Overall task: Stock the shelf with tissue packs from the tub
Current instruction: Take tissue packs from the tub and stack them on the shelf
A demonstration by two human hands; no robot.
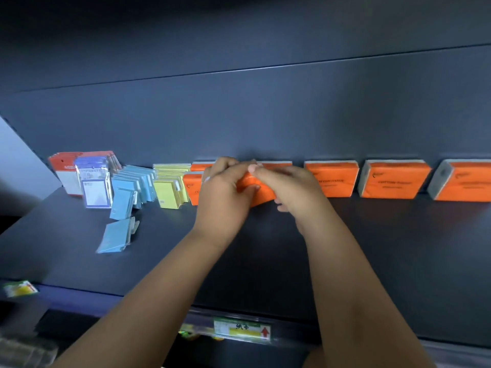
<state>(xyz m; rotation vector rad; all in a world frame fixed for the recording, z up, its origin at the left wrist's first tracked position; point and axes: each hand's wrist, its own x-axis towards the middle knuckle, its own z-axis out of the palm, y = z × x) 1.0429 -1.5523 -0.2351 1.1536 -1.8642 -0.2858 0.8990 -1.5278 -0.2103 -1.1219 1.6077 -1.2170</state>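
Note:
Both my hands reach to the back of a dark shelf (265, 248). My left hand (225, 192) and my right hand (289, 187) together grip one orange tissue pack (249, 187), held against the back wall. More orange tissue packs stand along the wall: one partly hidden behind my left hand (192, 187), and three to the right (332, 179), (396, 179), (465, 181). Another orange pack (273, 166) shows behind my fingers. The tub is out of view.
At the left of the shelf stand yellow packets (170, 189), blue packets (135, 187), a clear-sleeved card pack (93, 181) and red-white packs (66, 171). One blue packet (114, 235) lies flat, loose. A price label (241, 329) sits on the shelf's front edge.

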